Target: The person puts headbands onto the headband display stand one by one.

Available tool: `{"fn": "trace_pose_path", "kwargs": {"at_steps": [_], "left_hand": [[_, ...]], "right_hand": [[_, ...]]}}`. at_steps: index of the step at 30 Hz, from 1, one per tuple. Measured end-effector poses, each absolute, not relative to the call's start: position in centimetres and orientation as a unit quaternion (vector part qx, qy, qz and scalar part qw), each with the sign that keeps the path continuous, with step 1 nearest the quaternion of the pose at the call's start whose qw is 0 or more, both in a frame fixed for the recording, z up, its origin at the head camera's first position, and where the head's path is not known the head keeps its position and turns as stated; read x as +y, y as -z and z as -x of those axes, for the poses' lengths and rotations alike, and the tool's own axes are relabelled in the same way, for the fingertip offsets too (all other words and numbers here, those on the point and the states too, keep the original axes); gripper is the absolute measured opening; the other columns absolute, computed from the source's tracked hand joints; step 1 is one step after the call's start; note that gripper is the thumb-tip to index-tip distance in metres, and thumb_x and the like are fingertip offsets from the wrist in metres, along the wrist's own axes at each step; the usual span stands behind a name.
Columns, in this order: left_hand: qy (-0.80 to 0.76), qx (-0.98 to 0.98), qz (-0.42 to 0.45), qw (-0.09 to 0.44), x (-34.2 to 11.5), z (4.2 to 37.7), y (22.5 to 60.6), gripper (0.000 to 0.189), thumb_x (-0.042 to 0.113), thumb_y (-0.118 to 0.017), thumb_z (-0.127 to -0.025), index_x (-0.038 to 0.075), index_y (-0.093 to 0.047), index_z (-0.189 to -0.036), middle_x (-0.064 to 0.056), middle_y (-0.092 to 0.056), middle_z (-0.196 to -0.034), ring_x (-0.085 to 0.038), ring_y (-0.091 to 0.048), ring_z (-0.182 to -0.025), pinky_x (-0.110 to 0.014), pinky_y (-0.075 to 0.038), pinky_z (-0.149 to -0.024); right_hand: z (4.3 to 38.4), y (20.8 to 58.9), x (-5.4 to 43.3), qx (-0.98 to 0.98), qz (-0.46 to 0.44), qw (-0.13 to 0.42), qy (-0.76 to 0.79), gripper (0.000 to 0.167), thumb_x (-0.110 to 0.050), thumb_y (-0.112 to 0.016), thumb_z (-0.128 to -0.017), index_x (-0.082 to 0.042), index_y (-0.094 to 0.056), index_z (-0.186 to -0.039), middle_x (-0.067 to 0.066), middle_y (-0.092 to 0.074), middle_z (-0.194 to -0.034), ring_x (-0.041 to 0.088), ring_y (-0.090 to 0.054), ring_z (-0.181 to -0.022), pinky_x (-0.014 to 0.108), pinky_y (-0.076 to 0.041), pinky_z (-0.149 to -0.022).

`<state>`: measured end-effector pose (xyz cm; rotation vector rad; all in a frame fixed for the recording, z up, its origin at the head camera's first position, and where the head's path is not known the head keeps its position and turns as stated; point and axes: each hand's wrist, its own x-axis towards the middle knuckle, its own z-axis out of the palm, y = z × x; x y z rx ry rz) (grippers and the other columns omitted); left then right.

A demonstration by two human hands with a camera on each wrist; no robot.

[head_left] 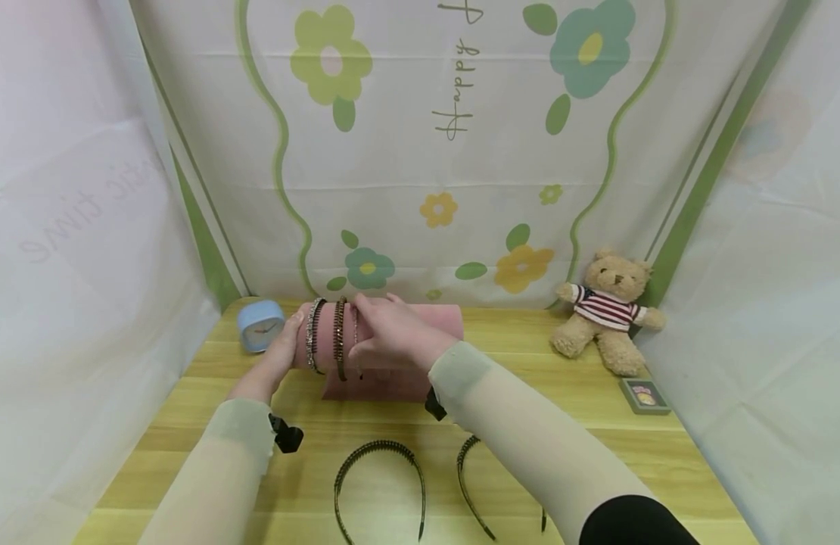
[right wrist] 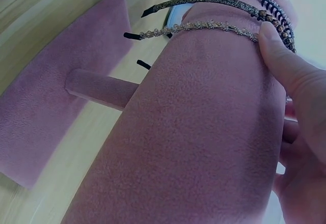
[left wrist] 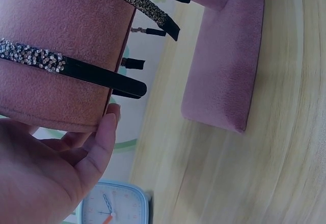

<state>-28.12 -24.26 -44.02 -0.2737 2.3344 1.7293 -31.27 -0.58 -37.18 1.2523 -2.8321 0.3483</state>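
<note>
A pink, velvety headband stand (head_left: 443, 321) lies crosswise, its thick roll held above a flat base (head_left: 382, 386). My left hand (head_left: 281, 357) grips the roll's left end, fingers curled at its edge. Three headbands sit around the roll: a silver glittery headband (left wrist: 43, 58) at the left, a dark gold headband (head_left: 339, 341) beside it, then a thin beaded headband (right wrist: 198, 26). My right hand (head_left: 396, 333) straddles the roll at the thin headband, thumb on it in front and index finger at the top. Its other fingers are partly hidden behind the roll.
Two more headbands lie on the wooden table in front: a dark toothed headband (head_left: 382, 444) and a similar headband (head_left: 464, 484), partly under my right sleeve. A blue clock (head_left: 259, 325) stands left, a teddy bear (head_left: 611, 310) right, near a small framed box (head_left: 645, 396).
</note>
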Motion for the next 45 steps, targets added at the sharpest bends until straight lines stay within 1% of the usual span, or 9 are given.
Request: {"fn": "trace_pose_path", "kwargs": {"at_steps": [6, 13, 17, 20, 23, 28, 34, 42, 45], "left_hand": [[-0.591, 0.793, 0.094, 0.110, -24.2, 28.1, 43.9, 0.101, 0.079, -0.016, -0.092, 0.003, -0.007, -0.158, -0.022, -0.006, -0.162, -0.041, -0.010, -0.146, -0.054, -0.010, -0.116], [-0.601, 0.786, 0.098, 0.109, -24.1, 28.3, 44.0, 0.098, 0.079, -0.019, -0.092, 0.010, -0.007, -0.159, -0.020, -0.009, -0.162, -0.039, -0.011, -0.146, -0.054, -0.009, -0.116], [-0.593, 0.792, 0.098, 0.110, -24.2, 28.0, 44.0, 0.101, 0.081, -0.017, -0.090, 0.009, -0.006, -0.159, -0.020, -0.007, -0.162, -0.040, -0.009, -0.146, -0.055, -0.008, -0.116], [-0.592, 0.792, 0.097, 0.110, -24.2, 27.8, 43.9, 0.101, 0.082, -0.016, -0.090, 0.009, -0.006, -0.159, -0.020, -0.007, -0.163, -0.040, -0.009, -0.146, -0.056, -0.007, -0.116], [-0.598, 0.789, 0.094, 0.108, -24.2, 27.8, 43.8, 0.098, 0.080, -0.017, -0.091, 0.012, -0.007, -0.160, -0.019, -0.007, -0.163, -0.039, -0.009, -0.147, -0.056, -0.007, -0.116], [-0.599, 0.788, 0.086, 0.109, -24.1, 28.1, 43.8, 0.096, 0.080, -0.018, -0.091, 0.014, -0.006, -0.160, -0.018, -0.008, -0.163, -0.038, -0.010, -0.147, -0.055, -0.008, -0.116], [-0.591, 0.794, 0.089, 0.110, -24.2, 28.0, 43.9, 0.099, 0.080, -0.016, -0.091, 0.009, -0.006, -0.159, -0.020, -0.008, -0.162, -0.040, -0.010, -0.146, -0.055, -0.008, -0.116], [-0.599, 0.790, 0.075, 0.104, -24.0, 28.2, 43.8, 0.095, 0.079, -0.018, -0.092, 0.015, -0.004, -0.160, -0.017, -0.008, -0.163, -0.038, -0.012, -0.146, -0.055, -0.012, -0.116], [-0.602, 0.788, 0.078, 0.104, -24.0, 28.4, 44.0, 0.095, 0.079, -0.018, -0.092, 0.014, -0.004, -0.160, -0.017, -0.008, -0.163, -0.038, -0.013, -0.146, -0.054, -0.013, -0.116]], "right_hand": [[31.2, 37.0, -0.4, -0.906, -0.406, 0.003, -0.121, 0.081, -0.051, -0.079, -0.080, -0.019, -0.036, -0.142, -0.003, -0.055, -0.133, 0.009, -0.047, -0.126, 0.040, -0.018, -0.115], [30.8, 36.5, 2.4, -0.900, -0.403, -0.018, -0.165, 0.107, -0.047, -0.084, -0.077, -0.024, -0.019, -0.158, -0.003, -0.038, -0.154, 0.011, -0.035, -0.139, 0.041, -0.007, -0.118], [30.4, 36.0, 5.0, -0.903, -0.380, -0.009, -0.201, 0.106, -0.051, -0.083, -0.076, -0.029, -0.020, -0.158, -0.004, -0.038, -0.155, 0.020, -0.037, -0.139, 0.049, -0.020, -0.115], [30.2, 35.8, 7.2, -0.889, -0.375, 0.015, -0.263, 0.100, -0.046, -0.084, -0.076, -0.023, -0.028, -0.156, 0.003, -0.043, -0.151, 0.026, -0.040, -0.136, 0.051, -0.031, -0.110], [29.6, 35.9, 9.6, -0.860, -0.370, 0.036, -0.349, 0.087, -0.033, -0.084, -0.081, -0.013, -0.037, -0.152, 0.010, -0.050, -0.145, 0.026, -0.044, -0.133, 0.047, -0.032, -0.110], [27.9, 37.4, 14.2, -0.847, -0.285, 0.056, -0.446, 0.060, -0.028, -0.079, -0.087, -0.015, -0.052, -0.139, 0.003, -0.058, -0.133, 0.024, -0.049, -0.126, 0.049, -0.035, -0.107], [27.2, 41.0, 18.8, -0.846, -0.233, 0.081, -0.473, 0.032, -0.017, -0.077, -0.089, -0.008, -0.063, -0.115, 0.011, -0.066, -0.111, 0.028, -0.060, -0.104, 0.047, -0.046, -0.093], [26.0, 47.5, 22.2, -0.905, -0.292, -0.128, -0.282, 0.036, -0.011, -0.082, -0.080, -0.007, -0.065, -0.111, 0.009, -0.063, -0.097, 0.027, -0.059, -0.090, 0.043, -0.049, -0.077], [25.5, 49.3, 22.1, -0.907, -0.298, -0.153, -0.254, 0.036, -0.009, -0.085, -0.077, -0.008, -0.065, -0.107, 0.006, -0.060, -0.092, 0.026, -0.058, -0.086, 0.043, -0.049, -0.073]]}}
